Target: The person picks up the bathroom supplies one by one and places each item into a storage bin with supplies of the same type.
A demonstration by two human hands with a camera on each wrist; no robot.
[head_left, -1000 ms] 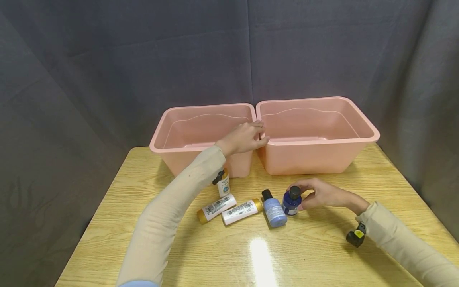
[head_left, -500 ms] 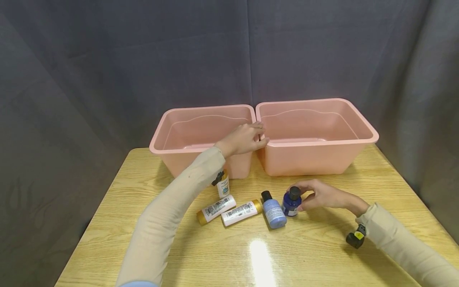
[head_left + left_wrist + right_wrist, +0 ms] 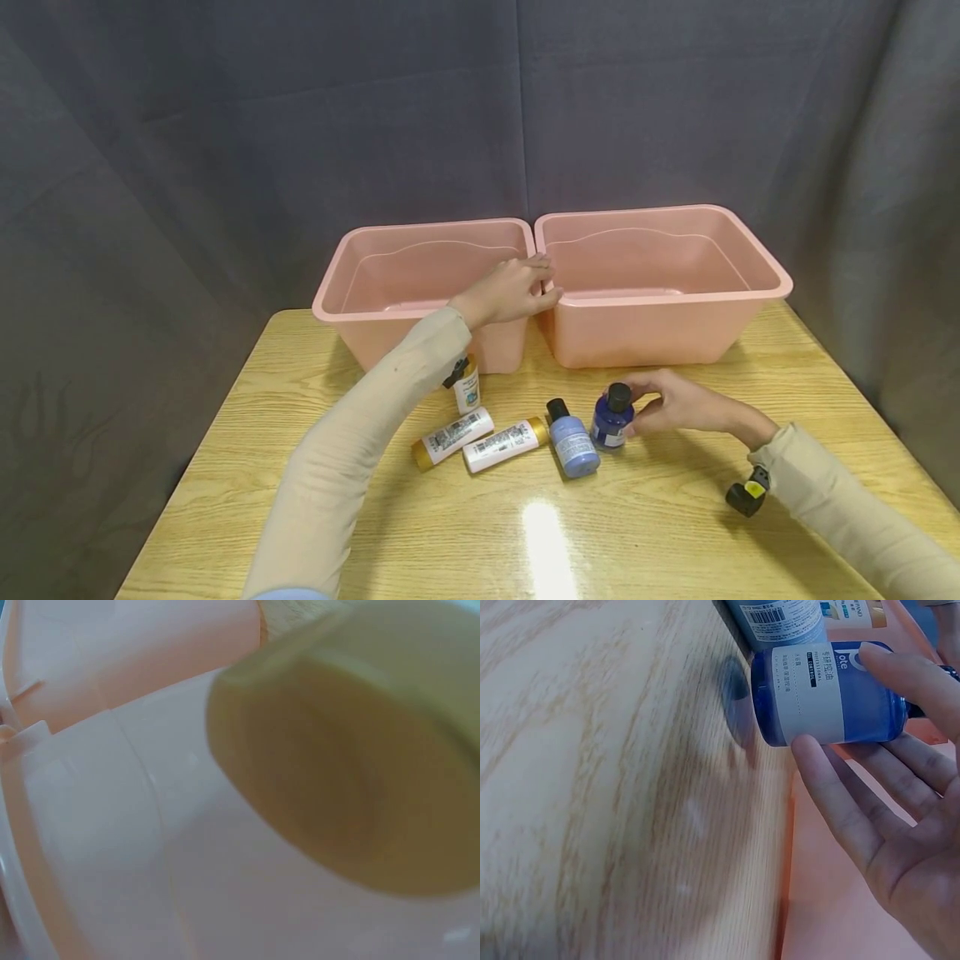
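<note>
The dark blue bottle (image 3: 611, 421) stands near the middle of the table (image 3: 675, 517), a little in front of the right bin (image 3: 660, 329), with its black cap up and tipped slightly; the right hand (image 3: 675, 404) holds it, fingers curved round its far side and thumb by the cap. In the right wrist view the dark blue bottle (image 3: 829, 694) shows its white label, with the fingers (image 3: 840, 799) lying along it and the palm open behind, so the grip is a loose one round the body, not a tight fist. Just beside it, to the left and touching or nearly touching, the light blue bottle (image 3: 572, 437) lies on its side with its black cap pointing away from the person. Further left two white tubes with gold caps lie flat, one tube (image 3: 504, 442) near the light blue bottle and the other tube (image 3: 452, 436) just beside it, and a small bottle (image 3: 467, 385) stands upright behind them, partly hidden by the left sleeve (image 3: 360, 450). The left hand (image 3: 510, 290) rests on the rim of the left bin (image 3: 420, 333) where it meets the right bin, its fingers curled over the edge and gripping it. The left wrist view is filled with blurred pink bin wall (image 3: 112, 847) and a blurred yellowish shape close to the lens, which I cannot make out. The two bins stand side by side, touching, at the back of the table.
</note>
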